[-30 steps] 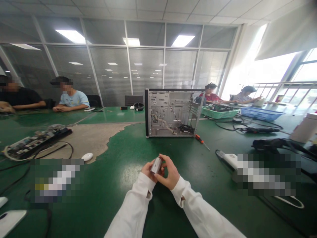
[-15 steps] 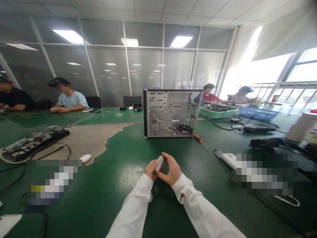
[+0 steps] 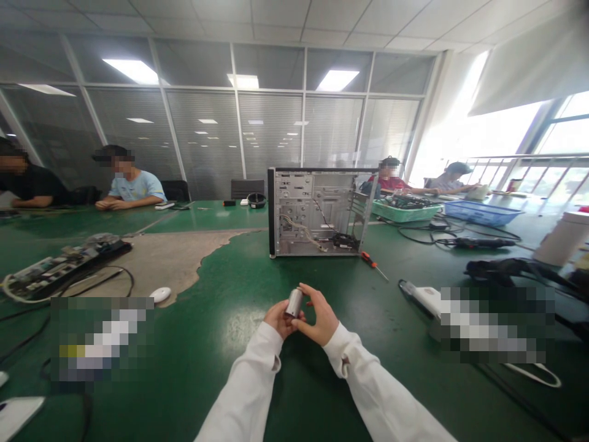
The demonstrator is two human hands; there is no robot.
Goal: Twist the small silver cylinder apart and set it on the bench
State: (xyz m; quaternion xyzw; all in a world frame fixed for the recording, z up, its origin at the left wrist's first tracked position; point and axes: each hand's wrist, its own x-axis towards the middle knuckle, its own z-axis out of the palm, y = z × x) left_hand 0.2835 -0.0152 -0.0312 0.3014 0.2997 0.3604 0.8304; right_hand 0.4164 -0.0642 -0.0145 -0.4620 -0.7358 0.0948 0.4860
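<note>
A small silver metal cylinder (image 3: 294, 304) is held tilted above the green table, its exact kind unclear. My left hand (image 3: 277, 320) supports it from the left and below, fingers curled around it. Thumb and fingertips of my right hand (image 3: 321, 317) grip its two ends from the right. Farther off, an opened computer case (image 3: 317, 212) stands on the table with its bare metal interior and loose cables facing me. An orange-handled screwdriver (image 3: 373, 265) lies by the case's lower right corner.
On the left are a power strip or circuit assembly (image 3: 67, 264), cables and a white mouse-like object (image 3: 161, 295). Green (image 3: 405, 212) and blue baskets (image 3: 483, 212) stand at the back right. Black straps (image 3: 515, 273) lie at right. Several people sit around the table.
The cylinder has been turned in my hands, so more of its side and lower end face now shows. My right hand's fingers have shifted slightly; the case and tools stay put.
</note>
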